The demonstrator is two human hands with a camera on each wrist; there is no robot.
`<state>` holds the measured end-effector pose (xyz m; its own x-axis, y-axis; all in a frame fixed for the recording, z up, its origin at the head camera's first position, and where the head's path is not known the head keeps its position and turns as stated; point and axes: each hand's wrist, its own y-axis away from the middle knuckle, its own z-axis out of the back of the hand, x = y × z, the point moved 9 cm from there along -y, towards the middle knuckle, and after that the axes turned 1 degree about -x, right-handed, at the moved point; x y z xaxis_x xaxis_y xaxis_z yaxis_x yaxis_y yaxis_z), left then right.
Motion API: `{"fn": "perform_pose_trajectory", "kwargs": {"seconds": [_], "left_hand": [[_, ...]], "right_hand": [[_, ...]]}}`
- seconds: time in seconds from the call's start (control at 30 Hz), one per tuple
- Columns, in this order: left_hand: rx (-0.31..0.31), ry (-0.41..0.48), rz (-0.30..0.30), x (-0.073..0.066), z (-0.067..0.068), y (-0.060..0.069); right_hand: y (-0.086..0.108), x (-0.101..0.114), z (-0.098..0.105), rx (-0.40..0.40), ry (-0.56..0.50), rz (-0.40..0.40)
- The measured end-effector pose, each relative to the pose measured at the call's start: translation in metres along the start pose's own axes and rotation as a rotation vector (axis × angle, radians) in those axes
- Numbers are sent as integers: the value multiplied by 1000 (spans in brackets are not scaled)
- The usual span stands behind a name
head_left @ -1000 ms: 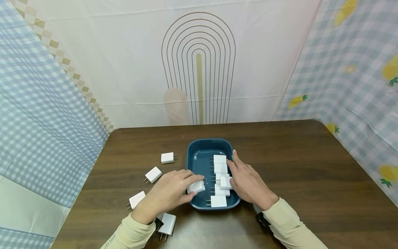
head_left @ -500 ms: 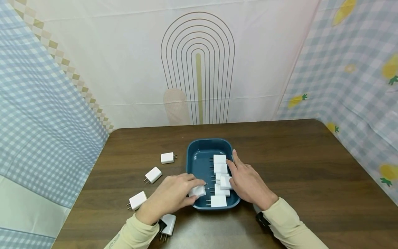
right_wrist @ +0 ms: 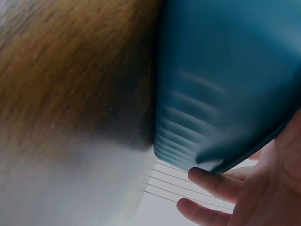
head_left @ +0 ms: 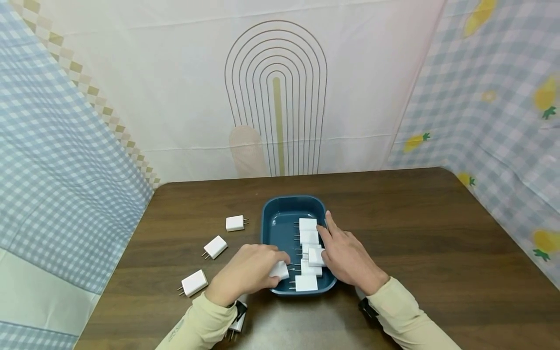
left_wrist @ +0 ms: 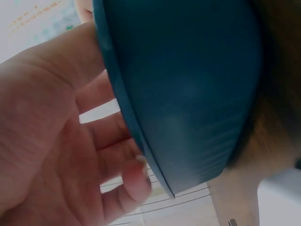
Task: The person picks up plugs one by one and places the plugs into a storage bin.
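In the head view my left hand (head_left: 247, 270) reaches over the near left rim of a blue tray (head_left: 280, 198), pinching a white charger (head_left: 280, 270) whose prongs point right. My right hand (head_left: 352, 257) lies over the tray's right rim, its fingers extended beside a column of white chargers (head_left: 309, 237); one charger (head_left: 317, 257) lies on top of others by its thumb. In the left wrist view the tray's wall (left_wrist: 183, 94) hides the left fingertips. In the right wrist view the right hand's fingers (right_wrist: 216, 186) extend along the tray's outer wall (right_wrist: 225, 84).
Left of the tray, three white chargers lie on the brown table (head_left: 393, 204): one far (head_left: 235, 223), one in the middle (head_left: 215, 247), one nearer (head_left: 194, 283). Another charger (head_left: 237, 324) is partly hidden under the left wrist. Patterned cloths (head_left: 188, 97) hang behind and beside the table.
My left hand has moved slightly right and down with the charger, further inside the tray. The right hand has kept its place. The left wrist now covers more of the nearest loose charger.
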<state>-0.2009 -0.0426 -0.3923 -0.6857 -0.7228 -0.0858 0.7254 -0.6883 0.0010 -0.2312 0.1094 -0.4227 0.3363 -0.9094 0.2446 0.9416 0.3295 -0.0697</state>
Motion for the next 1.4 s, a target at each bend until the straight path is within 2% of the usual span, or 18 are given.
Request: {"fn": "perform_pose_trajectory", "kwargs": {"seconds": [0.17,0.4,0.57,0.7,1.03,1.23,1.4], "left_hand": [[58,-12,23,-1,-8,-5],[69,-39,40,-2,-15,-10],[92,-16,51,-2,-19,-12],[113,-9,81,-1,-21,-10],[106,3,108,-4,-23,-10],[101,16,119,-3,-23,-11],[83,30,105,-3,-21,-11]], "right_hand": [[0,1,0,-7,-7,11],[1,0,0,-4,-8,10],[1,-1,0,2,-14,-4],[-1,3,0,-4,-9,15],[-1,4,0,-8,-11,5],[-2,-1,3,-41,-16,-42],[0,-5,2,-34,-5,-75]]}}
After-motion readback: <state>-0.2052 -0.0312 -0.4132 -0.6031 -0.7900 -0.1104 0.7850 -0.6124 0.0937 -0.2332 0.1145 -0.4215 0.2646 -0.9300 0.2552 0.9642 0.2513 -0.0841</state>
